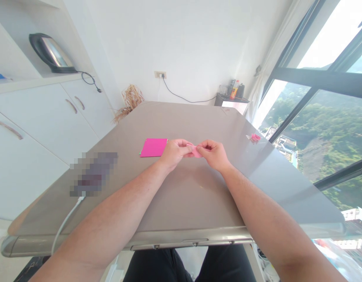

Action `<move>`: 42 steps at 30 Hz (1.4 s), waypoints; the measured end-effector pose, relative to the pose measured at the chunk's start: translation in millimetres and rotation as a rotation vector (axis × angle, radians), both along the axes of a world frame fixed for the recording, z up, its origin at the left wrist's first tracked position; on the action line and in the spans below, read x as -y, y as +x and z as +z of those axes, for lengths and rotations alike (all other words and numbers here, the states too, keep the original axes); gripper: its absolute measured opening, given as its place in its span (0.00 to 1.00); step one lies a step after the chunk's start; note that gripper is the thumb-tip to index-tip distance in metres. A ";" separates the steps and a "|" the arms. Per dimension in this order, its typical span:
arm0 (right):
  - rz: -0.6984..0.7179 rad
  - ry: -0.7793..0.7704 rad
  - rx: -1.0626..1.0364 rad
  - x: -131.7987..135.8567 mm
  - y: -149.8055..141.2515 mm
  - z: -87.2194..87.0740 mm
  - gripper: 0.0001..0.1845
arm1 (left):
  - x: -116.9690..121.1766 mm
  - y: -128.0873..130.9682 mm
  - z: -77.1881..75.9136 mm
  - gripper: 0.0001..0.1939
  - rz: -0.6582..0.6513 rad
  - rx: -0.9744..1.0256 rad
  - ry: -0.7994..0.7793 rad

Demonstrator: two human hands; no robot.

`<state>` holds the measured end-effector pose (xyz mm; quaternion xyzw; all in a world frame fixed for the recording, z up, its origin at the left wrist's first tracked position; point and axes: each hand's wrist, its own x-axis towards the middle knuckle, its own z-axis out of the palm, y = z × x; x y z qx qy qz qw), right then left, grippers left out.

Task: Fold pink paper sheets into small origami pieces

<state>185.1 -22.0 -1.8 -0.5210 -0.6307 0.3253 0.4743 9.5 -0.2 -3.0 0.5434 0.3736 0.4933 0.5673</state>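
Head view: the left hand (175, 152) and right hand (213, 154) are pinching a small pink piece (196, 152) over the table (186, 123), its handling seemingly unfinished; a magenta-topped stack (153, 147) is lying at nine o'clock from them, a pink object (255, 137), perhaps done, at three.

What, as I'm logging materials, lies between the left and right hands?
The head view shows pink paper, pinched by the left hand and right hand.

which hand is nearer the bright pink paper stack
Left. The left hand is by the right edge of the bright pink paper stack; the right hand is farther right.
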 end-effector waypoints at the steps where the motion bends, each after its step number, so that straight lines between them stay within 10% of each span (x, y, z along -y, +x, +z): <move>1: 0.001 -0.001 0.001 0.0 0.2 -0.2 0.08 | -0.1 0.0 -0.1 0.12 0.000 -0.003 0.002; 42: 0.002 -0.011 -0.010 0.1 0.5 -1.0 0.08 | 2.6 0.9 0.8 0.08 0.028 -0.057 0.054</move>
